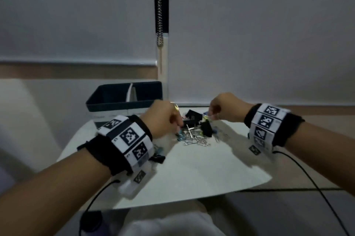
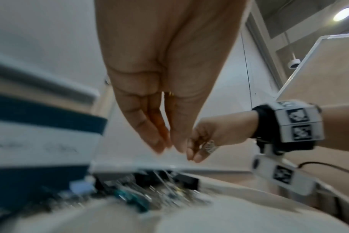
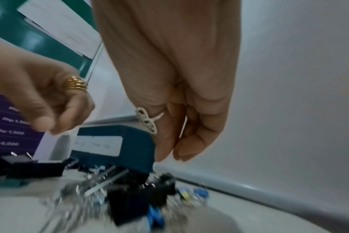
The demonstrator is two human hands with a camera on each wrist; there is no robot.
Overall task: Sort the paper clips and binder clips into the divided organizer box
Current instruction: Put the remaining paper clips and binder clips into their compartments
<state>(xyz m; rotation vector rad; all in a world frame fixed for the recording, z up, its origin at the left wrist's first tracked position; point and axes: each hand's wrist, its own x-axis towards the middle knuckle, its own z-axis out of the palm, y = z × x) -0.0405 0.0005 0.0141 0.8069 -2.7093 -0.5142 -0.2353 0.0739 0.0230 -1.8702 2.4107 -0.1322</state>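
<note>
A mixed pile of clips (image 1: 194,132) lies on a white paper sheet (image 1: 192,174): black binder clips (image 1: 192,117), silver paper clips (image 1: 196,141) and a few coloured ones. The dark teal organizer box (image 1: 115,101) with a white divider (image 1: 131,91) stands behind the pile, to its left. My left hand (image 1: 177,124) reaches down onto the pile's left side; the left wrist view shows its fingers (image 2: 159,141) straight, tips together, nothing seen between them. My right hand (image 1: 210,115) hovers over the pile's far right; its fingertips (image 3: 163,154) hang just above the black binder clips (image 3: 133,201), holding nothing visible.
A small black binder clip (image 1: 157,159) lies apart under my left wrist. A wall with roller blinds and a bead chain (image 1: 160,15) rises right behind the box. Black cables (image 1: 307,176) trail from both wrists across the table. The paper's near half is bare.
</note>
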